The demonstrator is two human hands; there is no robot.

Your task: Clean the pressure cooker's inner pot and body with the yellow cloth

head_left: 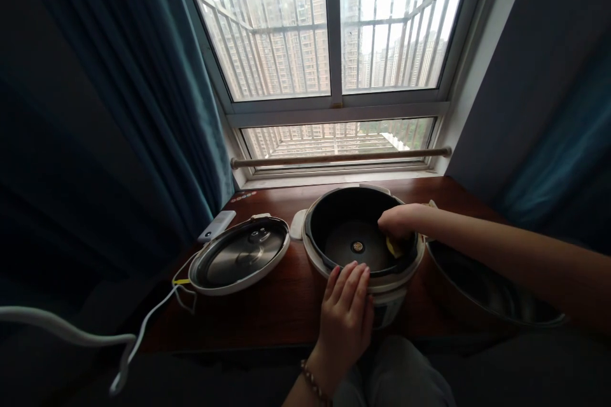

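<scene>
Yellow material [394,247] was gripped in my curled right hand [397,221] inside the cooker [311,253]; my left hand [344,315] lay on its front rim [392,281], fingers slightly parted.

Cooker rim [312,249]: hard plastic, it looks like, smooth
Pot inside [334,238]: dark coat, mostly dull
Lid [233,257]: shiny metal in the middle
Yellow thing [394,247]: dull; cloth or sponge, can't tell
Table [296,296]: smooth wood, a bit shiny
Curtain [143,89]: soft cloth
</scene>
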